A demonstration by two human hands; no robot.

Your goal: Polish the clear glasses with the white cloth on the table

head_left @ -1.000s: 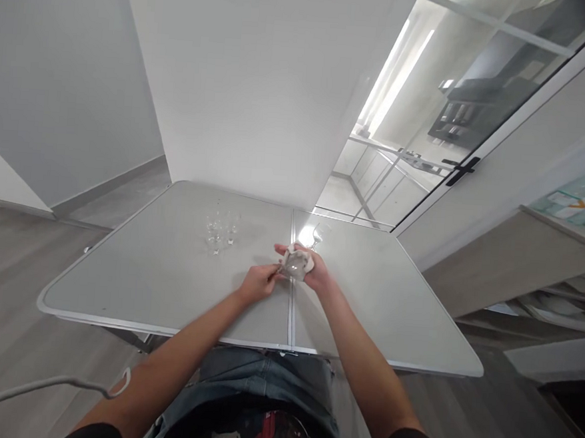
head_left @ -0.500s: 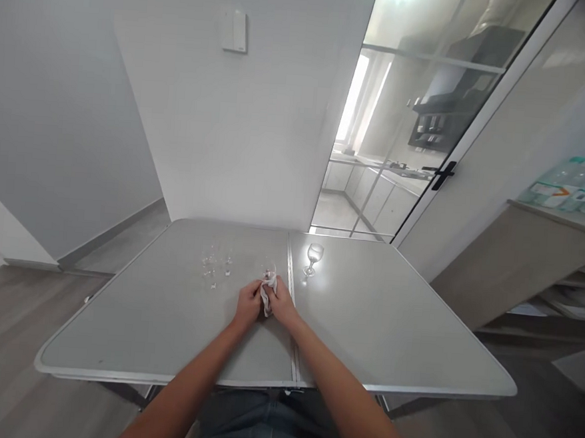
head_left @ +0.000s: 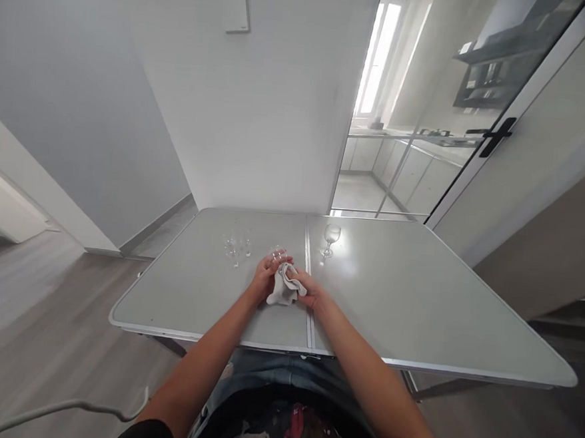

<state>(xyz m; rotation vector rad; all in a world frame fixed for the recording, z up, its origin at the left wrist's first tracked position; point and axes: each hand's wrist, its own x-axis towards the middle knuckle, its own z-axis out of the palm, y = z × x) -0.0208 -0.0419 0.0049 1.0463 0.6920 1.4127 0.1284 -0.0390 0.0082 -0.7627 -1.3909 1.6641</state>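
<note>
Over the middle of the grey table (head_left: 376, 305), my left hand (head_left: 264, 277) is closed around a clear wine glass (head_left: 278, 255), whose bowl points away from me. My right hand (head_left: 308, 288) grips a white cloth (head_left: 284, 289) pressed against the near end of that glass. The cloth hangs down between the hands and hides the glass's lower part. Beyond the table's seam, to the right, another wine glass (head_left: 331, 240) stands upright. Several small clear glasses (head_left: 237, 245) are grouped left of my hands; their outlines are faint.
A metal seam (head_left: 310, 273) divides the table from back to front. Behind the table rises a white wall (head_left: 263, 130). A glazed door with a black handle (head_left: 497, 136) is at the right. A pale cable (head_left: 79, 404) curves at the lower left.
The view has tilted down and shifted left. My hands have opened the bunched cloth so more of it hangs down, and my left hand now wraps the glass further up.
</note>
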